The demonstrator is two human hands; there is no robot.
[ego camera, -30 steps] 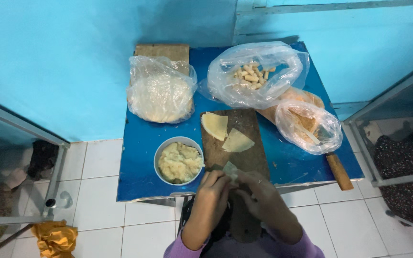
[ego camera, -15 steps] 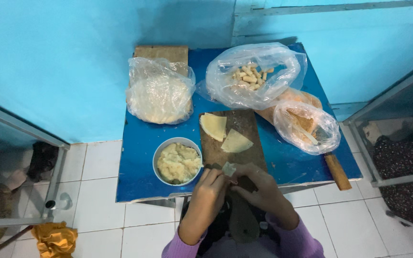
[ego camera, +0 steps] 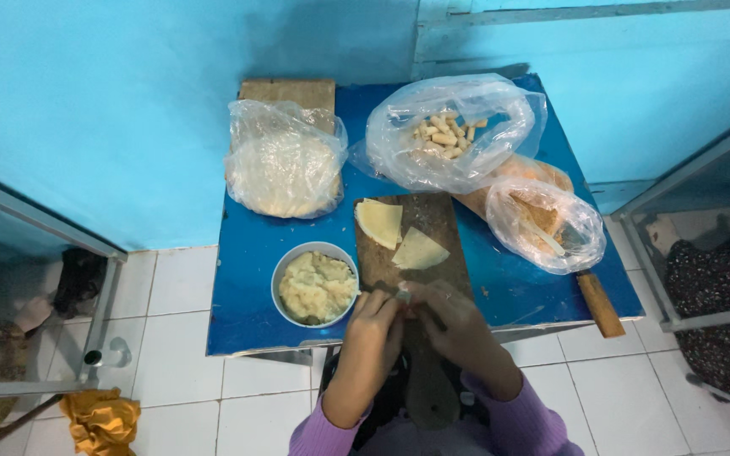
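Note:
My left hand (ego camera: 377, 319) and my right hand (ego camera: 454, 319) meet over the near end of a dark wooden board (ego camera: 433, 221), both pinching a small pale piece of wrapper (ego camera: 402, 295) between the fingertips. Two pale triangular wrappers lie farther up the board, one (ego camera: 379, 221) at its left and one (ego camera: 418, 251) nearer my hands. A grey bowl of yellowish mashed filling (ego camera: 315, 285) sits just left of my left hand on the blue table (ego camera: 251, 279).
A clear bag of pale round sheets (ego camera: 283, 169) lies at the back left, a bag with small rolled pieces (ego camera: 449, 135) at the back, and a third bag (ego camera: 547, 224) over a wooden paddle at the right. White tiled floor surrounds the table; a yellow cloth (ego camera: 101, 420) lies lower left.
My hands have shifted slightly and closed tighter around the small wrapper piece. The rest of the table is unchanged.

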